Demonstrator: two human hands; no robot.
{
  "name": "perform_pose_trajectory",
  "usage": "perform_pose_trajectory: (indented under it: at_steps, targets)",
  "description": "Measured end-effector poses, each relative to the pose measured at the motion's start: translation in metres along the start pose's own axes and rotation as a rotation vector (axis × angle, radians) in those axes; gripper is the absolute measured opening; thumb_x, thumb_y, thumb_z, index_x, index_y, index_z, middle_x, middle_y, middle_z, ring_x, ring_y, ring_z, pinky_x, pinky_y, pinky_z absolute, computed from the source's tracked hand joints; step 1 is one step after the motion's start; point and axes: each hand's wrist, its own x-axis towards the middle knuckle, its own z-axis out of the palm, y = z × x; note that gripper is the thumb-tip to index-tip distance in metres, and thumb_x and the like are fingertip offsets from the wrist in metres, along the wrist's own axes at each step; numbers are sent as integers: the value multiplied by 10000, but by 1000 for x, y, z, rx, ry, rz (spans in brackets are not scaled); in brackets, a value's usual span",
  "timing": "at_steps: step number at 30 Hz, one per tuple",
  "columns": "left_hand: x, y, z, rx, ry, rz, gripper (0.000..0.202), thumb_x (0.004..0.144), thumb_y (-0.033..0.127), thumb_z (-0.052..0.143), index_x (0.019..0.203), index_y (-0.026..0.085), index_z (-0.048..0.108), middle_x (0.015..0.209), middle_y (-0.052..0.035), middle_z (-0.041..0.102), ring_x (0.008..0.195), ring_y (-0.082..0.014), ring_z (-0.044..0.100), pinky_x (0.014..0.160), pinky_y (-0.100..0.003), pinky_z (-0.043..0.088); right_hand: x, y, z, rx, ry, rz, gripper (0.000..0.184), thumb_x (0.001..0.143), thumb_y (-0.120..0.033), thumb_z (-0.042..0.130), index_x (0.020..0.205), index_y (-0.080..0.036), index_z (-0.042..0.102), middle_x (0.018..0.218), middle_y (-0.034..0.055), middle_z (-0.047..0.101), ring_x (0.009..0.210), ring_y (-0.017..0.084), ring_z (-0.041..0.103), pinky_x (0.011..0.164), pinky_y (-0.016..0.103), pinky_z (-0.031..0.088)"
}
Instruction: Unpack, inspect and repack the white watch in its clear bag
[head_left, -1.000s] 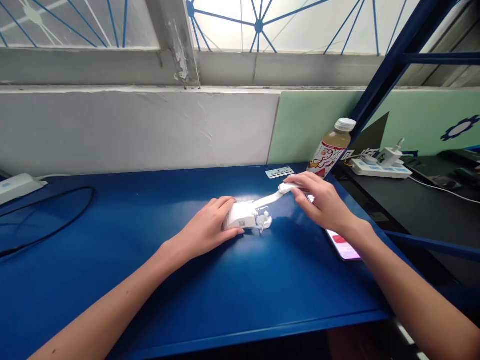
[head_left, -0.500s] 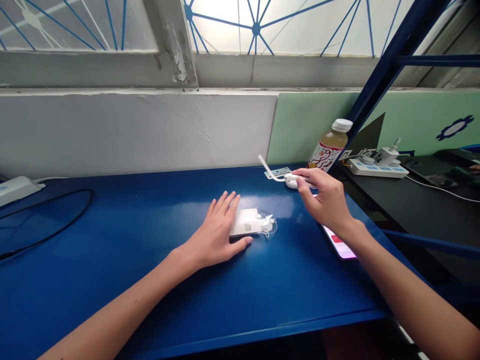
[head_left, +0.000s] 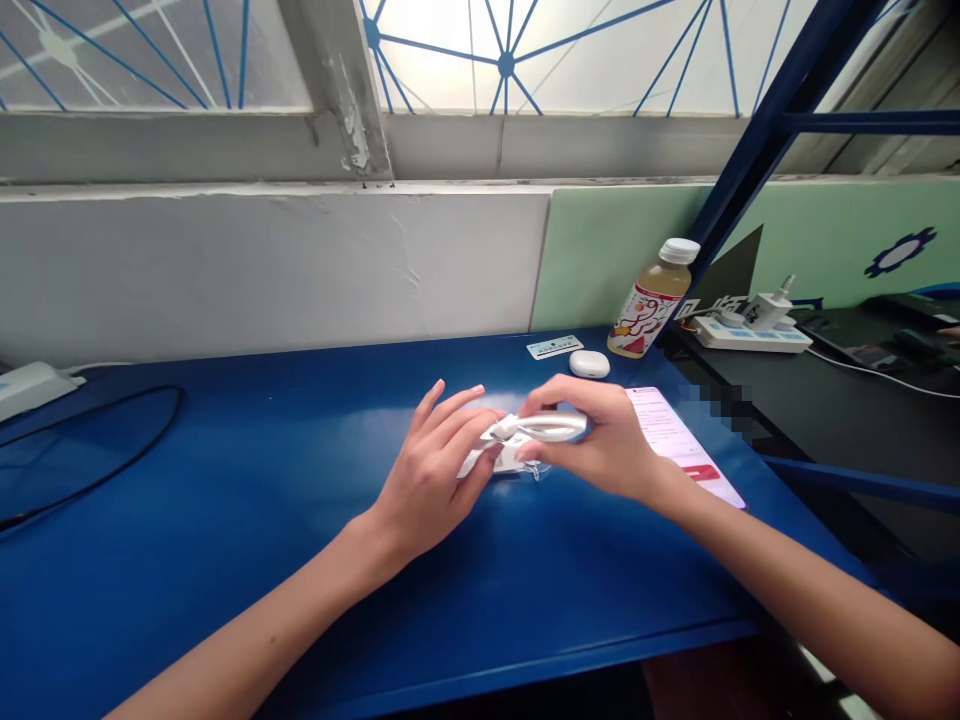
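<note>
At the middle of the blue table [head_left: 225,520], my right hand [head_left: 592,440] is closed round a short white looped cable [head_left: 544,427]. It holds the cable just above a small flat white package [head_left: 499,458] with a clear plastic part. My left hand [head_left: 435,470] has its fingers apart and slightly curled. Its fingertips touch the package and the near end of the cable. A white oval earbud case [head_left: 589,364] lies alone on the table behind my right hand.
A lit phone [head_left: 679,440] lies by my right wrist. A drink bottle [head_left: 651,300] and a small card [head_left: 553,347] stand near the back wall. A power strip [head_left: 750,330] sits on the black desk at right. A black cable [head_left: 97,450] loops at left.
My right hand set the white case down near the card, then came back with the cable to the package. My left hand lifted from flat on the package, and its fingers meet the cable.
</note>
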Motion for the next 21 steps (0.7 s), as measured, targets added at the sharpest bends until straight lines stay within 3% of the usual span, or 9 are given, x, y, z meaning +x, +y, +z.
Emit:
perform_pose_trajectory:
  at_steps: [2,4,6,8,11,12,15,21]
  targets:
    - [2,4,-2,-145,-10,-85,191,981,174,469,1037,183,651,1013,-71,736,1054,-248,674,1074,-467,416,14,-6,6,132,23,38,257,761,-413,783,771,-198,642,708,-4,671,615,138,593,566,271,473]
    - [5,11,-5,-329,-36,-254,235,1009,244,442,973,187,667,945,-66,741,890,-223,706,873,-371,546,29,-12,15,227,13,101,268,774,-433,765,719,-201,642,684,-13,633,593,129,572,545,272,463]
    - [10,17,-8,-592,-63,-430,264,1022,308,438,999,173,664,934,-73,743,860,-221,713,795,-341,570,43,-18,24,291,72,179,324,809,-461,721,635,-204,627,680,-11,592,560,116,542,512,265,450]
    - [14,21,-9,-864,-59,-585,303,1011,392,466,987,158,656,866,-72,743,788,-224,723,750,-350,589,56,-21,33,402,19,265,290,839,-472,682,711,-212,683,806,12,640,608,126,581,539,268,483]
    - [18,21,-10,-1162,-87,-759,361,960,477,549,933,137,666,826,-83,738,731,-235,725,707,-369,601,68,-16,46,713,-151,378,251,921,-425,584,854,-221,716,933,34,712,884,182,669,774,299,540]
    - [19,20,-10,-1237,-114,-795,363,947,479,574,931,130,671,833,-90,740,739,-237,727,715,-371,600,69,-12,50,840,-193,409,252,941,-409,556,905,-218,717,959,41,728,977,190,667,870,314,522]
    - [18,15,-9,-1430,-212,-864,331,947,442,595,945,121,675,876,-110,747,787,-234,735,774,-376,592,71,4,57,1167,-288,546,265,953,-387,528,997,-202,713,959,57,751,993,191,678,959,351,493]
    - [16,9,-3,-1555,-256,-955,301,981,380,552,916,110,667,881,-120,752,787,-221,742,757,-351,602,68,22,58,1426,-361,660,371,996,-378,397,1069,-170,695,977,69,764,970,204,704,907,338,534]
